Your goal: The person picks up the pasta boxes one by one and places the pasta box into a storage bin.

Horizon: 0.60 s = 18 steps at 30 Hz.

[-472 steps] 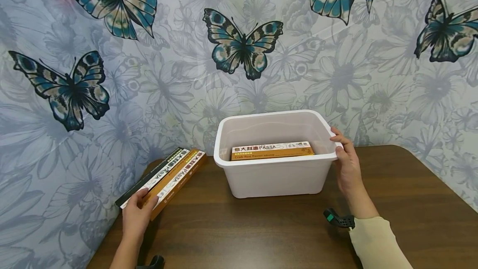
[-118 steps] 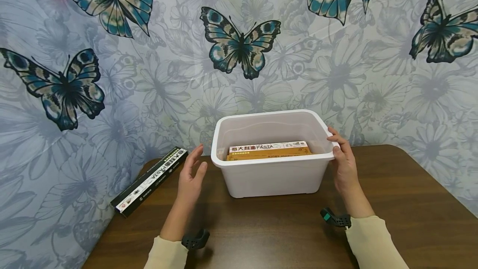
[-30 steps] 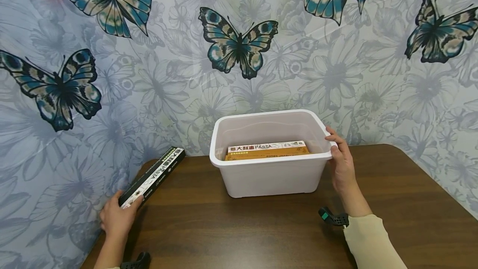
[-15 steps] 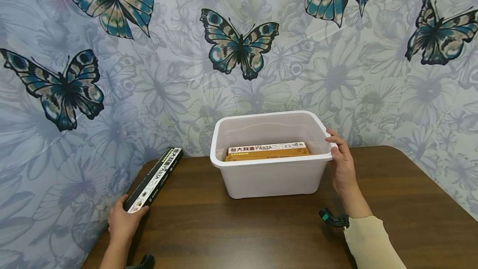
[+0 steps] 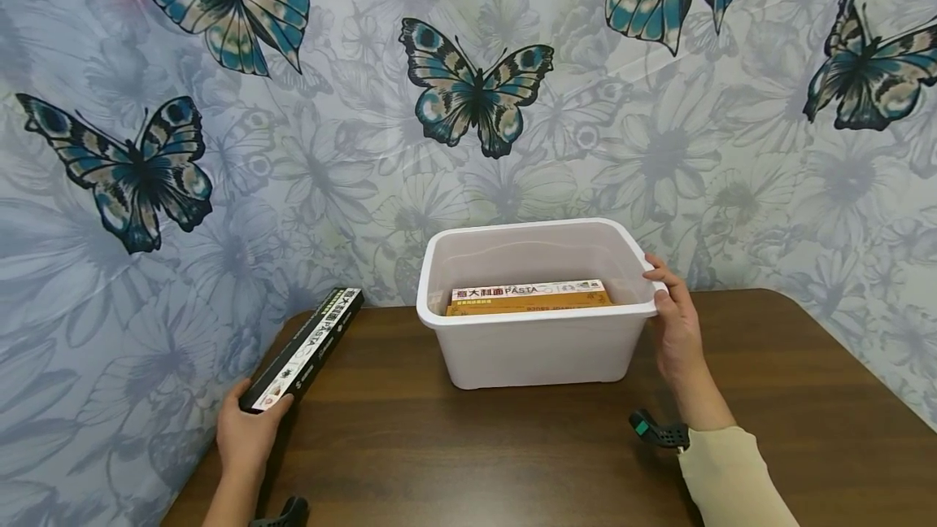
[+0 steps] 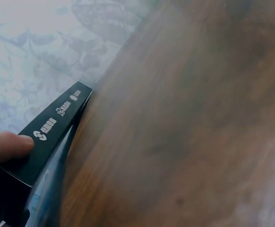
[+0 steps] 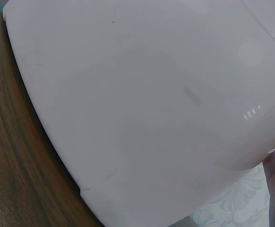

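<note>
In the head view my left hand (image 5: 249, 433) grips the near end of a long black pasta box (image 5: 303, 354) with a white label strip. The box lies slantwise at the table's left edge. In the left wrist view my thumb presses on the box's dark side (image 6: 50, 124), and the near end looks raised off the wood. My right hand (image 5: 679, 328) holds the right rim of a white plastic tub (image 5: 538, 348), thumb outside. Inside the tub, orange-and-white pasta packaging (image 5: 530, 298) shows above the front rim; its lower part is hidden. The tub's wall (image 7: 142, 104) fills the right wrist view.
The brown wooden table (image 5: 468, 454) carries the tub near its back edge. Directly behind rises a wall covering (image 5: 329, 145) with butterflies and flowers, which also runs along the left side. A black wristband (image 5: 659, 431) is on my right wrist.
An orange pasta box has gone from beside the black one, and the lettering showing in the tub is now upside down. My left hand left the tub's side and gripped the black box.
</note>
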{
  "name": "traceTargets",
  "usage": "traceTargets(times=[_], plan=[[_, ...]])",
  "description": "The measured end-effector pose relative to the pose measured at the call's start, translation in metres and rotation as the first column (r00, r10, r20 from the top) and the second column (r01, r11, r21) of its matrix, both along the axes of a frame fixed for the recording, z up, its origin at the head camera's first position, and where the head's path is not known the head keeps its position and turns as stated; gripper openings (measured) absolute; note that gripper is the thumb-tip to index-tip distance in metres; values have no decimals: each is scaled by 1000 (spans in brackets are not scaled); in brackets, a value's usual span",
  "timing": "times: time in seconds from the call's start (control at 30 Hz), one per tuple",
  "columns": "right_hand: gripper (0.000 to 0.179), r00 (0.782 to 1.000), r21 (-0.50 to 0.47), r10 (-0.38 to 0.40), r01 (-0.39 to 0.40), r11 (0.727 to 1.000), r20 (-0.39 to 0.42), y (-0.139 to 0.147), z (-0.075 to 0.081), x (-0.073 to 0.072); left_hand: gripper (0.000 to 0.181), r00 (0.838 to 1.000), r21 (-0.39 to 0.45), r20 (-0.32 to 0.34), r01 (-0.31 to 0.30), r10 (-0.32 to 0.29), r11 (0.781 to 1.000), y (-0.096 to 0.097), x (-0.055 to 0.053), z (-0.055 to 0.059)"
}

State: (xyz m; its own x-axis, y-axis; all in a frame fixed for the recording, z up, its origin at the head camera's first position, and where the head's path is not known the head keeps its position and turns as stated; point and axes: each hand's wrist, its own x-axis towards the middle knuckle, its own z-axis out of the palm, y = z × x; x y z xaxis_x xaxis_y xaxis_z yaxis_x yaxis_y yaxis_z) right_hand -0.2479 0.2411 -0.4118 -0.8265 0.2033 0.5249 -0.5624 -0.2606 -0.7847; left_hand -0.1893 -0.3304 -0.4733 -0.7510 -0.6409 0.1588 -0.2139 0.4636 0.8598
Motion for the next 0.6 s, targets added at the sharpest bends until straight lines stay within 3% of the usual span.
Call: traceTargets(times=[0.2, 0.33, 0.43, 0.57, 0.6], plan=[[25, 1000, 8, -10, 10, 1000, 17, 1, 1, 1, 88, 995, 113, -70, -60, 68, 992, 3, -3, -2], [25, 999, 12, -18, 18, 1000, 26, 1, 2, 1, 84, 978, 285, -183, -48, 103, 957, 4, -5, -4], [25, 999, 13, -17, 16, 1000, 28, 0, 3, 2, 81, 938, 422, -316, 4, 144, 906, 5, -7, -4], [25, 1000, 15, -17, 16, 1000, 27, 1, 3, 2, 79, 877, 524, -453, 115, 162, 844, 6, -10, -3], [24, 1000, 13, -17, 16, 1000, 25, 1, 2, 2, 80, 868, 542, -470, 139, 162, 829, 7, -10, -2]])
